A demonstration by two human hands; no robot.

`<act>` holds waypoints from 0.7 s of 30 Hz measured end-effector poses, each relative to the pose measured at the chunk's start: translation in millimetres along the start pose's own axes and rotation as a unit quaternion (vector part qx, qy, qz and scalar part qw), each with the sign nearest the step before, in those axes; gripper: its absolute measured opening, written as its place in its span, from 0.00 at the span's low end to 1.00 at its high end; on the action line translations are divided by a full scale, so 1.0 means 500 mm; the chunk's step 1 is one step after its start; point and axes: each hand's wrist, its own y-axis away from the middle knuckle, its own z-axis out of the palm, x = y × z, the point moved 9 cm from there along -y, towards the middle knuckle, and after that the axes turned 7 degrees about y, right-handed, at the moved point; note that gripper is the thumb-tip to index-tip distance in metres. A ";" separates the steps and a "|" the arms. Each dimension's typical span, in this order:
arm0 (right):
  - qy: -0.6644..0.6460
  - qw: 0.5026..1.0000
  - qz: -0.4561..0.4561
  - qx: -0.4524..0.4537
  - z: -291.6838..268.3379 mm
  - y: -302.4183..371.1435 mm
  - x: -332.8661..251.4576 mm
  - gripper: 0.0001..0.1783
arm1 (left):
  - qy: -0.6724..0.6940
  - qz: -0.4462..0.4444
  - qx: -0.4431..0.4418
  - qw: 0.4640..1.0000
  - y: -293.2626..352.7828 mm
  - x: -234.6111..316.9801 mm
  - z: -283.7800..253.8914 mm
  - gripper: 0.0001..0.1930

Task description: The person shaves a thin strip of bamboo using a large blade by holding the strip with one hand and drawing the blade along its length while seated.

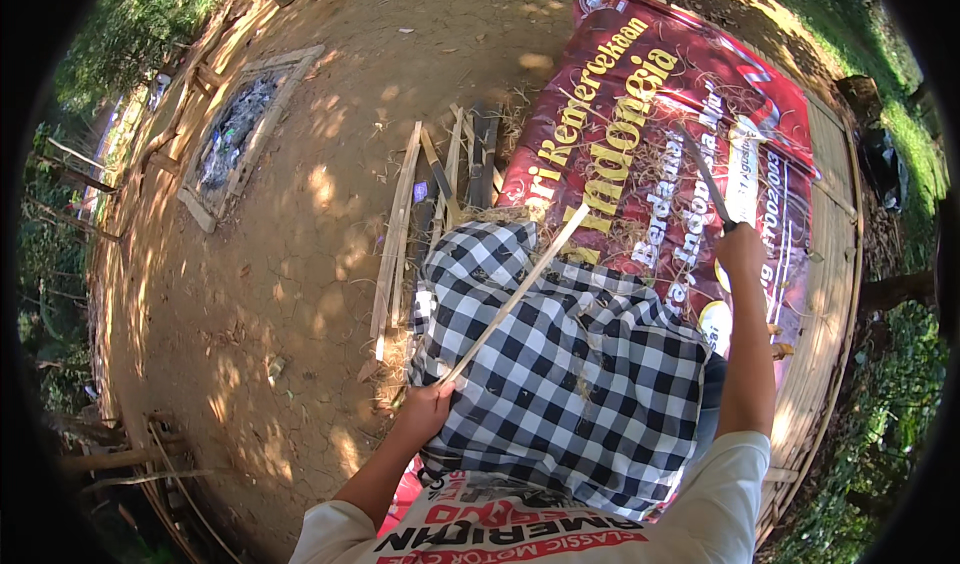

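The left hand [424, 411], at seven o'clock, is closed round the near end of a strip [518, 293] that slants over the checked cloth [600, 384] toward one o'clock. At three o'clock the right hand [740, 250] is wrapped round a knife [709, 177] (blade toward eleven), seemingly above the shavings-strewn banner [562, 94], though the gap is hard to judge.

The person wears a white short-sleeved fabric T-shirt [520, 512], its chest printed with bold black and red lettering and a red band carrying pale letters. The plain white left sleeve [332, 532] and white right sleeve [738, 469] leave the forearms bare. A black-and-white checked cloth [560, 374] with grey squares covers the lap; blue-grey trousers [713, 389] show past its right edge.
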 end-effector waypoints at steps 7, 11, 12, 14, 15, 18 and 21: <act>-0.251 0.966 0.060 -0.006 -0.009 0.081 0.274 0.15 | -0.042 0.043 0.016 0.998 0.006 0.048 -0.009 0.17; -0.389 0.914 0.061 -0.093 -0.034 0.187 0.215 0.16 | -0.107 0.052 0.027 0.993 0.010 0.051 -0.023 0.15; -0.353 0.933 0.032 -0.069 -0.039 0.204 0.208 0.15 | -0.126 0.055 0.030 0.990 0.009 0.052 -0.027 0.14; -0.333 0.936 0.004 -0.116 -0.089 0.265 0.101 0.13 | -0.130 0.060 0.033 0.989 0.008 0.051 -0.034 0.15; -0.338 0.927 -0.041 -0.156 -0.086 0.282 0.069 0.12 | -0.141 0.053 0.022 0.988 0.005 0.046 -0.035 0.15; -0.402 0.862 -0.144 -0.275 -0.061 0.357 -0.045 0.10 | -0.161 0.050 0.004 0.986 -0.001 0.046 -0.030 0.17; -0.370 0.853 -0.229 -0.288 -0.049 0.435 -0.168 0.09 | -0.141 0.039 0.004 0.989 -0.008 0.053 -0.029 0.18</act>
